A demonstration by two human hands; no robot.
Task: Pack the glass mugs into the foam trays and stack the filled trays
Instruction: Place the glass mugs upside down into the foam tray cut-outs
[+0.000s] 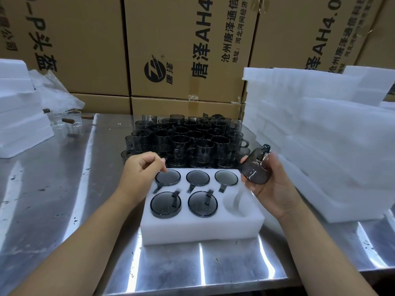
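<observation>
**Head view: five of six tray cavities filled, sixth mug in hand**

Head camera. I see a polished steel table (53,199), scuffed and streaked with reflected light, running from the near edge to a wall of stacked brown cartons (181,50) printed in black.

At the centre of the table lies a white foam tray (201,229) with two rows of three round cavities. Five hold smoked glass mugs (167,203). The near-right cavity (234,202) is open.

The left hand (142,167) has its fingers curled, the tips at the far rim of the far-left mug in the tray. I cannot tell whether they pinch it or only touch it.

The right hand (271,184) grips a further dark mug (255,169), tilted, just right of the tray's far-right corner and above the table.

Behind the tray stands a dense cluster of unpacked mugs (188,139), stacked in layers.

A tall pile of white foam pieces (320,146) fills the right side. A second foam stack (19,116) sits far left, with clear glasses (68,122) and crumpled plastic film (53,92) beside it.
</observation>
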